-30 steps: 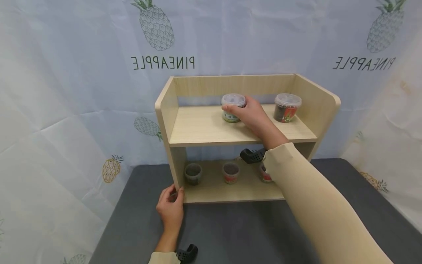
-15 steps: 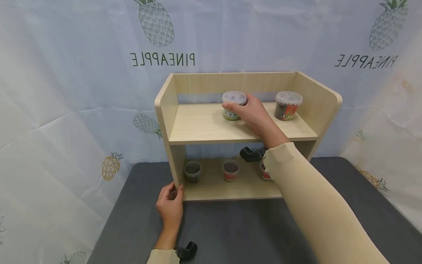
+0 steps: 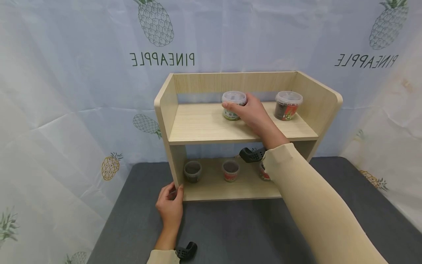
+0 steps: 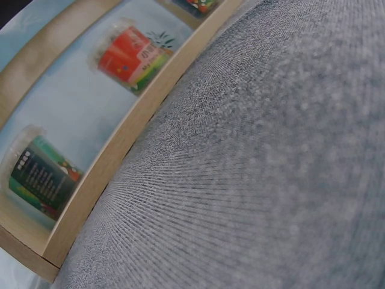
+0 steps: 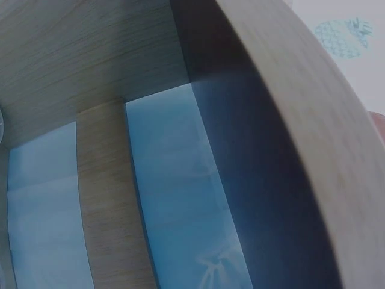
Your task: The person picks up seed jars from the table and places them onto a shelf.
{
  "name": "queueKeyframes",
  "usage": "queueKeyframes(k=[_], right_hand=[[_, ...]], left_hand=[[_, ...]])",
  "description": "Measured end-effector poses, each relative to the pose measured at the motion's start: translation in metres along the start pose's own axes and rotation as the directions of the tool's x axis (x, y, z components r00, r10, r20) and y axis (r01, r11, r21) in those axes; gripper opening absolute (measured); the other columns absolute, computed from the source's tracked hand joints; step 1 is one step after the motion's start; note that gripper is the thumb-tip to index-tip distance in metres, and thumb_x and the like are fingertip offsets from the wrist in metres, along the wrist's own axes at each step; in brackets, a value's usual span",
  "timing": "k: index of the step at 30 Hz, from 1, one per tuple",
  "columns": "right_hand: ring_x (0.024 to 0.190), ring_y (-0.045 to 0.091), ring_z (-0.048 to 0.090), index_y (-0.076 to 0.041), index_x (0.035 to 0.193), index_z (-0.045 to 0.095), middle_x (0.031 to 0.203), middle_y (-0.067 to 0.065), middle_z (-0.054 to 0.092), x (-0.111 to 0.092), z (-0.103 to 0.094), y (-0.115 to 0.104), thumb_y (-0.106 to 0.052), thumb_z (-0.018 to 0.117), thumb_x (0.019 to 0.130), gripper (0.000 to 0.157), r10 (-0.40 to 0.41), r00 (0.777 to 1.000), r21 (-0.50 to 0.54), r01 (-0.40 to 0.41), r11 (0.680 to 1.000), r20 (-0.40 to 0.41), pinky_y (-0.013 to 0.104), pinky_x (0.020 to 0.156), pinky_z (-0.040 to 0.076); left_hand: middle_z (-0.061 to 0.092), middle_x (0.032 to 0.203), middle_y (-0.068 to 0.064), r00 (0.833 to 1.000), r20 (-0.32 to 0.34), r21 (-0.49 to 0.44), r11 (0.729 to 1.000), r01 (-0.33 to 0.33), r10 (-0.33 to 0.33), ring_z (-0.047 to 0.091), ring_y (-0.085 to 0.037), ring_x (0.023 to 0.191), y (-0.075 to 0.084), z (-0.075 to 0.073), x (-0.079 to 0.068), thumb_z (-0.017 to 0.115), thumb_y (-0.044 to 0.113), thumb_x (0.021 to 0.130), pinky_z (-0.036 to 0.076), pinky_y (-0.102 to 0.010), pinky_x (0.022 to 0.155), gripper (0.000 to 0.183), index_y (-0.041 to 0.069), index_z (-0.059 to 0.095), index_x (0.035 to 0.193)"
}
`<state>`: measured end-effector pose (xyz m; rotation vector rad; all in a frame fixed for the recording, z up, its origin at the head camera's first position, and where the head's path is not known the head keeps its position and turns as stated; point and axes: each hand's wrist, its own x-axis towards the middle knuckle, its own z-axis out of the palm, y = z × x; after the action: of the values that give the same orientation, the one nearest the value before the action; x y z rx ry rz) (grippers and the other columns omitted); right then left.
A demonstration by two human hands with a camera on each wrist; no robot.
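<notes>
On the upper board of a small two-tier wooden shelf (image 3: pixel 201 124), my right hand (image 3: pixel 252 113) grips a lidded clear plastic tub (image 3: pixel 230 115) with a green and white label. The thumb lies across its front, and the fingers behind it are mostly hidden. My left hand (image 3: pixel 170 205) holds the lower front edge of the shelf's left side panel, thumb on the inner side and fingers outside. To the right of the gripped tub stands a second lidded tub (image 3: pixel 288 106), dark with a red label. Neither hand shows in the wrist views.
On the lower board stand a dark green cup (image 3: pixel 192 172), a red-labelled cup (image 3: pixel 230 171) and another red cup (image 3: pixel 264 172) partly behind my right wrist. The shelf rests on a dark grey cloth (image 3: pixel 230 234), before a pineapple-print curtain (image 3: pixel 82 73).
The head view has shifted slightly, so the shelf appears a little higher in the picture. Both hands keep the same hold, and the tubs stay in place.
</notes>
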<state>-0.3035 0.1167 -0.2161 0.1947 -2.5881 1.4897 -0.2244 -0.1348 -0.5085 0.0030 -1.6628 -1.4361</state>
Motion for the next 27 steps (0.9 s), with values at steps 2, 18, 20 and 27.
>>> queueKeyframes(k=[2,18,20,27], right_hand=[[0.128,0.024,0.049,-0.009,0.148,0.038,0.141,0.01,0.051,0.0,0.0,0.0,-0.061,0.07,0.082,0.09,-0.006,1.0,-0.007,0.006,1.0,0.002,0.043,0.11,0.04],[0.142,0.021,0.037,-0.013,0.156,0.024,0.156,0.007,0.037,-0.006,0.0,-0.002,-0.067,0.07,0.078,0.105,-0.015,0.996,-0.042,0.011,0.999,-0.09,0.041,0.116,0.034],[0.146,0.018,0.03,-0.015,0.157,0.021,0.16,0.003,0.03,-0.009,0.0,-0.003,-0.069,0.068,0.078,0.107,-0.032,0.991,-0.067,0.024,0.997,-0.131,0.04,0.119,0.03],[0.143,0.013,0.036,-0.01,0.151,0.035,0.155,0.003,0.04,-0.027,0.002,0.004,-0.044,0.073,0.087,0.082,-0.377,0.859,-0.137,0.352,0.926,-0.346,0.028,0.118,0.031]], left_hand=[[0.069,0.091,-0.012,1.0,0.005,-0.004,1.0,0.011,-0.011,0.064,-0.002,0.085,0.0,-0.001,0.0,0.079,-0.003,0.078,0.057,-0.019,0.066,0.023,0.0,0.075,0.1],[0.067,0.088,-0.021,1.0,-0.002,0.011,1.0,-0.01,0.01,0.065,-0.01,0.079,0.04,-0.002,0.002,0.075,-0.011,0.077,0.054,-0.013,0.066,0.019,-0.01,0.072,0.096],[0.067,0.088,-0.021,1.0,-0.002,0.016,1.0,-0.01,0.01,0.066,-0.013,0.077,0.041,-0.003,0.002,0.076,-0.011,0.078,0.054,-0.012,0.066,0.019,-0.009,0.073,0.096],[0.068,0.086,-0.018,1.0,0.013,0.003,1.0,-0.013,0.013,0.067,-0.022,0.076,0.043,-0.005,0.003,0.076,-0.01,0.078,0.055,-0.013,0.064,0.02,-0.008,0.073,0.098]])
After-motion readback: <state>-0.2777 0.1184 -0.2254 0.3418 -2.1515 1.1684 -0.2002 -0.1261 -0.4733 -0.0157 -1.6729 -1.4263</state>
